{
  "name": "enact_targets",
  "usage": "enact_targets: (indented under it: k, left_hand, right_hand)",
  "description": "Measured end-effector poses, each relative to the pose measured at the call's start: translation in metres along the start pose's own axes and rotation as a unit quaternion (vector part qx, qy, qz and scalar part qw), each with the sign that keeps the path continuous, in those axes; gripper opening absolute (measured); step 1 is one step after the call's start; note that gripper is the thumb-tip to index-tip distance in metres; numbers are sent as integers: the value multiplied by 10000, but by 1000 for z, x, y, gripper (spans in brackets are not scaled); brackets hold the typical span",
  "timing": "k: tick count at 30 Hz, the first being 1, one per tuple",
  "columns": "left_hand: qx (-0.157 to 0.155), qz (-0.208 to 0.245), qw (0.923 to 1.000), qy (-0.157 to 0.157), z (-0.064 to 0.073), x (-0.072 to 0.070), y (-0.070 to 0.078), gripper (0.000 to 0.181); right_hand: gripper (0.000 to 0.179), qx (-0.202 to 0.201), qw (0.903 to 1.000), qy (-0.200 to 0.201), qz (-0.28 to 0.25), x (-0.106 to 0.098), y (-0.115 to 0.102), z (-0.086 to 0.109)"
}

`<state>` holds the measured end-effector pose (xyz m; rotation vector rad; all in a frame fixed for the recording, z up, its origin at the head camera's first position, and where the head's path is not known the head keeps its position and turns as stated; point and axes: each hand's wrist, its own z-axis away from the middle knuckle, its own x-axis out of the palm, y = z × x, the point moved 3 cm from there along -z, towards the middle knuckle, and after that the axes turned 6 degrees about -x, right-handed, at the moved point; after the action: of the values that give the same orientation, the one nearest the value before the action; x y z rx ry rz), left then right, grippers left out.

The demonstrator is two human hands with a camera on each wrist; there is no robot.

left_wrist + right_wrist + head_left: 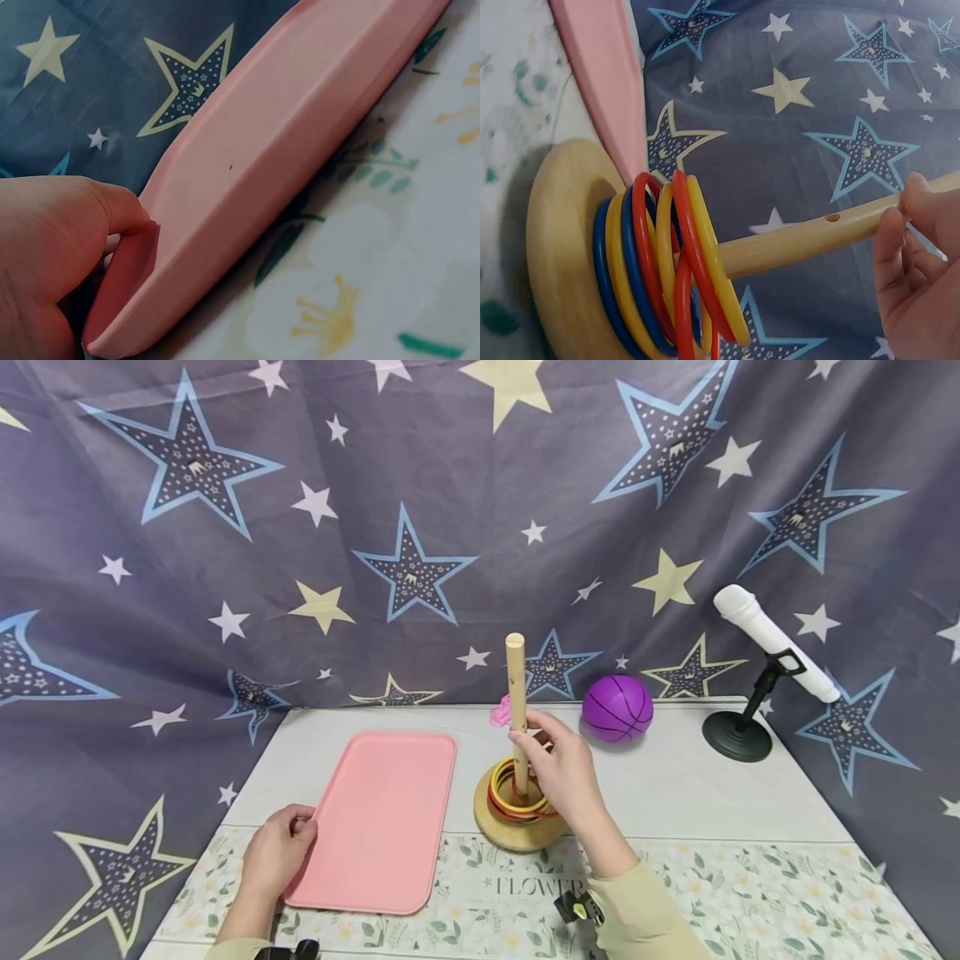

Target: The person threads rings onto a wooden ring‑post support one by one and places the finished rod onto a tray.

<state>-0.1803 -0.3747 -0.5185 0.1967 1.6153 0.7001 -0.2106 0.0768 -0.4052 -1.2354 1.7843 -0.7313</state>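
Observation:
On the left, a pink tray point(378, 818) lies with its left edge pinched by my left hand point(276, 852); in the left wrist view the thumb presses the tray's rim. A wooden ring-toss stand point(516, 681) rises upright from a round base just right of the tray. My right hand point(561, 764) pinches its pole between thumb and fingers, around mid-height. Several red, yellow and blue rings point(694, 225) are stacked loosely around the pole above the base, the upper ones tilted.
Behind the pole is a small pink object point(500, 712), partly hidden. A purple ball point(617, 708) rests near the back edge, and a white microphone point(776, 639) on a black stand is at the back right. A star-patterned cloth point(450, 468) surrounds the table point(712, 802).

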Motion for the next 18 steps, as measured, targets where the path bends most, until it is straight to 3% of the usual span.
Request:
enact_targets:
  k: [10,18]
  left_hand:
    - [-3,153,9998,-143,-2,0,-4,25]
    - [3,230,9997,-119,0,-1,-3,24]
  right_hand:
    - [20,-115,9971,-170,-734,22,-30,-14]
    - [25,-282,9964,-410,-685,54,-42,-21]
